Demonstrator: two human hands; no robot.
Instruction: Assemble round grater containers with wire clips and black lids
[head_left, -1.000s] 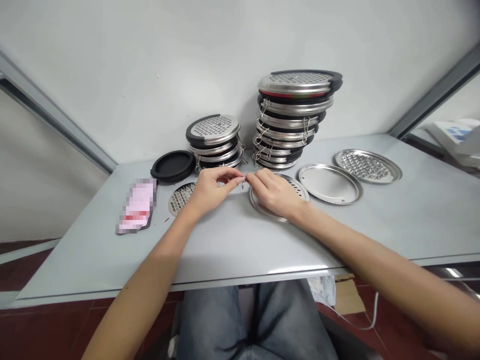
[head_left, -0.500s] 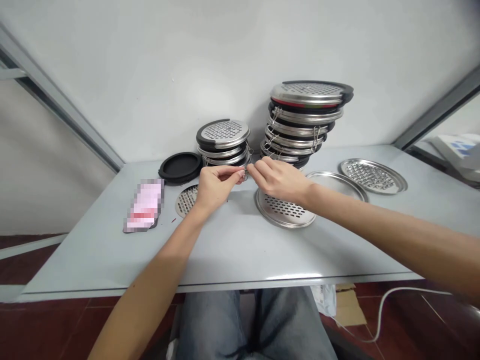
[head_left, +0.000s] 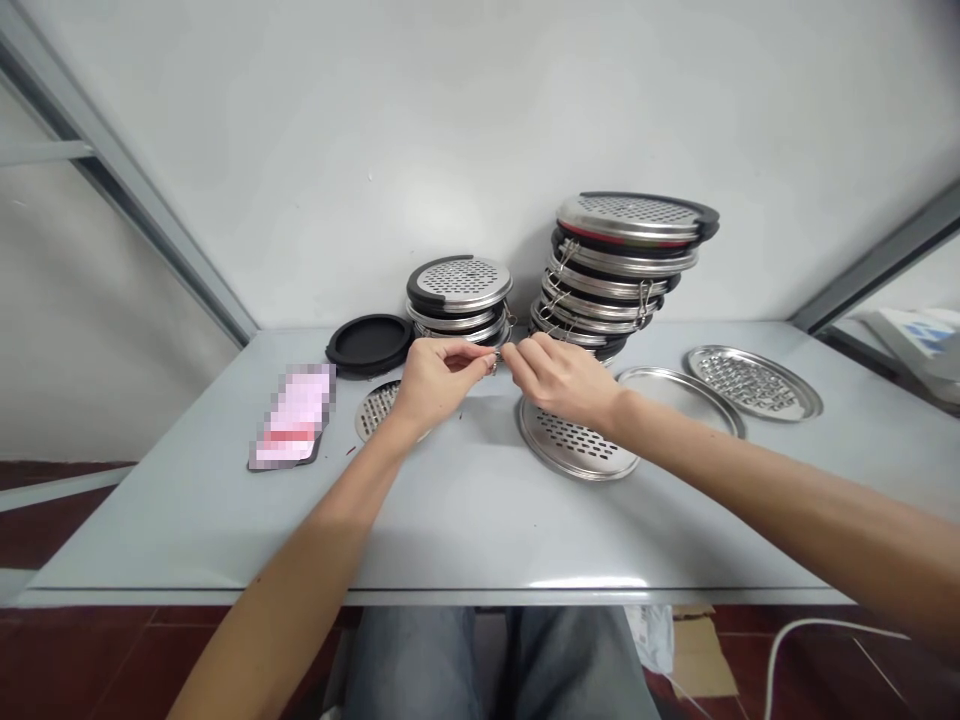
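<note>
My left hand (head_left: 436, 385) pinches a small metal piece (head_left: 496, 362) between thumb and fingers, above the middle of the table. Closed around the other end of it is my right hand (head_left: 564, 380), its knuckles upward. The piece is too small and too covered to name. Under my left wrist lies a loose perforated metal disc (head_left: 375, 408), partly hidden. A round metal grater plate (head_left: 581, 440) rests below my right hand and is partly covered by it. Right of that, a plain metal round (head_left: 679, 395) shows behind my forearm.
Behind my hands stand a short stack of black-rimmed graters (head_left: 463, 283) and a taller, leaning stack (head_left: 630, 255) with wire clasps. A black round tray (head_left: 370, 343) and a blurred-out pink phone-like object (head_left: 294, 415) lie left. Another grater plate (head_left: 754, 380) lies far right.
The camera view has tilted up slightly, so the whole scene sits lower in the picture. Both hands keep hold of the small metal piece, with hardly any visible shift.
</note>
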